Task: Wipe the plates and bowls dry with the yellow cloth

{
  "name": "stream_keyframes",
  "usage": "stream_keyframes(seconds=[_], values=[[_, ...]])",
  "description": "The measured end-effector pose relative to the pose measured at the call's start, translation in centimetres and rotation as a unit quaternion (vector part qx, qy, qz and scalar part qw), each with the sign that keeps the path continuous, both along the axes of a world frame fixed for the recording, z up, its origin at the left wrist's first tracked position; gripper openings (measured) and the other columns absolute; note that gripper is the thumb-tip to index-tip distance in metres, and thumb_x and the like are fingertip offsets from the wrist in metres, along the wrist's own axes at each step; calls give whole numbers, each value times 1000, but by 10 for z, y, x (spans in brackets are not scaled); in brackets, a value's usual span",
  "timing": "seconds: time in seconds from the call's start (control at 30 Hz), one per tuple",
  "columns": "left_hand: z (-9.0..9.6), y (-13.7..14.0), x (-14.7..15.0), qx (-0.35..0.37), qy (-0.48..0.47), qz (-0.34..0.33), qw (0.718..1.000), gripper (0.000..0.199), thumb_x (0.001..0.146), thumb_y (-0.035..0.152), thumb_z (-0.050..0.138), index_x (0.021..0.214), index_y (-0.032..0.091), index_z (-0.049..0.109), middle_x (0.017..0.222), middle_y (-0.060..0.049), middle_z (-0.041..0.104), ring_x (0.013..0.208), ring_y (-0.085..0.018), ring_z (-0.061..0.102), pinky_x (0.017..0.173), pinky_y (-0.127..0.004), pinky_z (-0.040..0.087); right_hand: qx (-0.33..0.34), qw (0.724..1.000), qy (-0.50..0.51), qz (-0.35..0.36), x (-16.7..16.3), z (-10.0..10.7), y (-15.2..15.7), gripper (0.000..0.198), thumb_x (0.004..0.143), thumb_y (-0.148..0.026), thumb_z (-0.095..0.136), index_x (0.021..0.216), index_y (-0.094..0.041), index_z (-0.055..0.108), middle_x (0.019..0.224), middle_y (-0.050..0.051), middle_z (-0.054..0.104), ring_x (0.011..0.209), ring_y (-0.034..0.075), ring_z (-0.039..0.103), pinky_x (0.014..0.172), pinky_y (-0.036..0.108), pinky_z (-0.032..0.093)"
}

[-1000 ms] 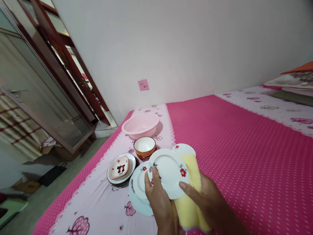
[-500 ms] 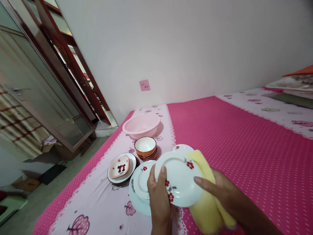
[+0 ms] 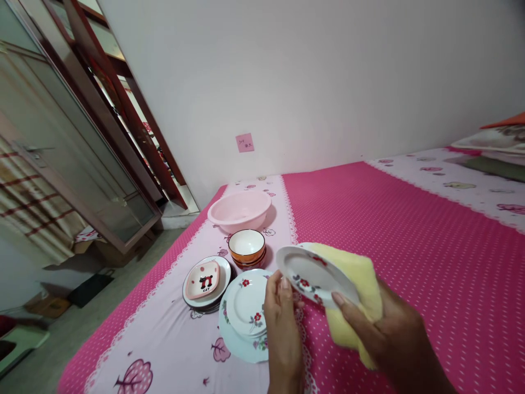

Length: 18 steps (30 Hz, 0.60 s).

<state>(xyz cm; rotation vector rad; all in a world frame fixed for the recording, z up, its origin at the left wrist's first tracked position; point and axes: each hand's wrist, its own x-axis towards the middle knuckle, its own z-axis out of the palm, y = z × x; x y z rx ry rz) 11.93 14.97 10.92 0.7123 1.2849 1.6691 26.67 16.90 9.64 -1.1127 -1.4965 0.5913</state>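
A white plate with red flowers is tilted steeply above the bed. My right hand grips its right edge, thumb on the face and a yellow cloth bunched behind it. Beside the plate's lower left edge is my left hand, its thumb and fingers apart; whether a fingertip touches the rim I cannot tell. Left of that hand lies a stack of flowered white plates, the lowest one wider. Another white plate lies mostly hidden behind the held one.
Dark-rimmed plates carry a small square cat dish. Behind them are stacked brown bowls and a pink basin. All rest on the pink bedspread, against a white wall. A door is at left.
The held plate has tipped from facing me to a slanted, edge-on position. My left hand has loosened from its rim, and the right hand with the cloth has shifted slightly up and right.
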Motion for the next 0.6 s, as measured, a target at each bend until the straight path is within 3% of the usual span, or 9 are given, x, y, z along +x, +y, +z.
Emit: stream_keyframes(seconds=[0.07, 0.17, 0.3, 0.47, 0.6], values=[[5, -3, 4, 17, -84, -28, 996, 62, 93, 64, 60, 139, 22, 61, 134, -15, 70, 123, -28, 66, 99, -37, 54, 153, 983, -92, -30, 4, 0, 1, 32, 93, -26, 63, 124, -20, 62, 125, 13, 72, 115, 30, 69, 99, 42, 56], [15, -5, 10, 78, -281, -113, 950, 59, 96, 62, 54, 138, 22, 64, 141, -14, 66, 134, -29, 59, 108, -41, 50, 316, 916, -246, -9, 3, 6, 0, 36, 95, -12, 51, 130, -17, 60, 132, 13, 69, 117, 26, 65, 98, 38, 54], [19, -4, 8, 79, -414, -127, 898, 60, 94, 67, 50, 119, 20, 78, 131, -14, 73, 132, -32, 61, 114, -43, 46, 347, 877, -333, -1, -5, 18, -5, 44, 99, -8, 41, 140, -14, 56, 131, 9, 71, 112, 23, 64, 92, 36, 52], [15, -4, 0, 46, -453, -122, 882, 68, 89, 75, 49, 113, 19, 80, 123, -13, 76, 129, -31, 63, 114, -42, 46, 363, 863, -352, -7, -15, 24, -11, 41, 103, -9, 39, 136, -16, 61, 132, 7, 72, 99, 22, 66, 86, 36, 50], [7, -2, -8, 21, -463, -149, 874, 75, 82, 73, 55, 122, 13, 75, 118, -18, 76, 128, -35, 63, 112, -43, 48, 376, 852, -366, 4, -17, 26, -15, 44, 99, -5, 37, 134, -17, 63, 131, 6, 73, 89, 21, 68, 75, 36, 54]])
